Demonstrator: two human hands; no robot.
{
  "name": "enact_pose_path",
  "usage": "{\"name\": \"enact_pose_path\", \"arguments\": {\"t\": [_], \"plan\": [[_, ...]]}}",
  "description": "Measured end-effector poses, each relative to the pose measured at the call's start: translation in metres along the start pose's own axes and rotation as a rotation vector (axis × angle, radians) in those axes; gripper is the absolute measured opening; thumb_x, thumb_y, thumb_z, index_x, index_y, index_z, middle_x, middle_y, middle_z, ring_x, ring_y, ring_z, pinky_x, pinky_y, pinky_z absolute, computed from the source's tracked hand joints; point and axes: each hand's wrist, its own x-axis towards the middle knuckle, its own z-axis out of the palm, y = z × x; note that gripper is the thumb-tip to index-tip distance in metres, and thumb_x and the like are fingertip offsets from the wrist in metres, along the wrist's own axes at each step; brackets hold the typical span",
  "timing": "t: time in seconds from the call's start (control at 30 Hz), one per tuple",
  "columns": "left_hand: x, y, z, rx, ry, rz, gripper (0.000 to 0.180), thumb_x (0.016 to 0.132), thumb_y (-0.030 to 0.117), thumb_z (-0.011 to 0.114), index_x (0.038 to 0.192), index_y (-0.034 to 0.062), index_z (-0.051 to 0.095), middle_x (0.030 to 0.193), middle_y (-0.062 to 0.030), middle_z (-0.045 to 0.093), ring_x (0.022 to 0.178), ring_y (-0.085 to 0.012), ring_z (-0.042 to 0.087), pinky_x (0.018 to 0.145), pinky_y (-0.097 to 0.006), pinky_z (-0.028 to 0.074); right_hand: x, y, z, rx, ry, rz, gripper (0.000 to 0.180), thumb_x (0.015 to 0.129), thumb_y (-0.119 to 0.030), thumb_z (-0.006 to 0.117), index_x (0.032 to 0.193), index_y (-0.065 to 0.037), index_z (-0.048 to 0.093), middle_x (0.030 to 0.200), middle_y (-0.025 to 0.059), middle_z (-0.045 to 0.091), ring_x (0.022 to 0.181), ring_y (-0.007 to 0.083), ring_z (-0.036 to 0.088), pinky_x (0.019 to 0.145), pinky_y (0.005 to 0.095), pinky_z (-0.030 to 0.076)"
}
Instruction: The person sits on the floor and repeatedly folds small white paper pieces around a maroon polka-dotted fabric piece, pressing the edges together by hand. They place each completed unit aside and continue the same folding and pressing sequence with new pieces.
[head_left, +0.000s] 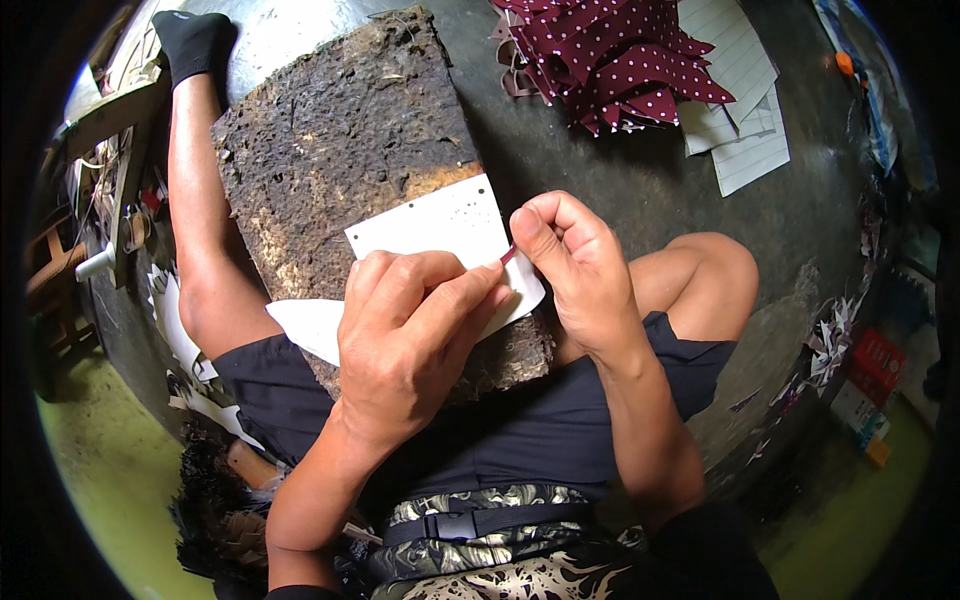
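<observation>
Head view: left hand pinned white card flat; right hand pinched maroon strip at the card's right edge.

A heap of maroon white-dotted fabric pieces lies at one o'clock on the dark floor, touching lined paper sheets beside it. Paper scraps litter the three o'clock edge, near a red packet.
</observation>
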Motion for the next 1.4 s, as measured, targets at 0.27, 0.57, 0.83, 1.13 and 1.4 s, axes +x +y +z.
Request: {"name": "enact_pose_path", "arguments": {"t": [0.27,0.57,0.83,1.13,1.4], "plan": [[0.001,0.001,-0.003,0.023,-0.025,0.015,0.029,0.085,0.011,0.099,0.112,0.0098,0.088,0.098,-0.0025,0.072,0.087,-0.0232,0.064,0.079,-0.038,0.053,0.010,0.013,-0.010,-0.073,0.042,0.040,0.031,0.120,-0.034,0.073,0.108,-0.005,0.073,0.087,-0.0081,0.063,0.079,0.0005,0.052,0.069,0.0222,0.044],[0.002,-0.002,-0.004,0.050,-0.042,0.024,0.030,0.084,0.017,0.099,0.112,0.0162,0.088,0.100,0.0027,0.072,0.092,-0.0214,0.064,0.084,-0.041,0.044,0.018,0.017,-0.017,-0.154,0.072,0.079,0.031,0.120,-0.035,0.074,0.109,-0.006,0.073,0.088,-0.0077,0.064,0.080,0.0012,0.053,0.070,0.0227,0.044],[0.004,-0.006,-0.006,0.038,-0.073,0.043,0.031,0.084,0.019,0.099,0.112,0.0206,0.088,0.101,0.0045,0.072,0.095,-0.0207,0.064,0.085,-0.041,0.042,0.027,0.023,-0.019,-0.234,0.119,0.005,0.035,0.117,-0.034,0.077,0.105,-0.001,0.073,0.082,-0.0040,0.064,0.076,0.0051,0.054,0.068,0.0282,0.048],[0.008,-0.009,-0.012,0.008,-0.106,0.045,0.029,0.083,0.019,0.101,0.110,0.0203,0.089,0.098,0.0043,0.071,0.092,-0.0209,0.064,0.081,-0.041,0.043,0.034,0.020,-0.020,-0.363,0.110,-0.077,0.031,0.118,-0.032,0.077,0.106,-0.003,0.073,0.088,-0.0083,0.062,0.081,0.0016,0.051,0.070,0.0233,0.044],[0.009,-0.006,-0.010,0.008,-0.092,0.048,0.026,0.085,0.019,0.100,0.108,0.0190,0.089,0.097,0.0039,0.071,0.090,-0.0212,0.064,0.081,-0.042,0.043,0.042,0.029,-0.023,-0.402,0.172,-0.072,0.036,0.115,-0.036,0.080,0.108,-0.002,0.072,0.085,0.0005,0.068,0.075,0.0092,0.059,0.070,0.0312,0.052]]}}
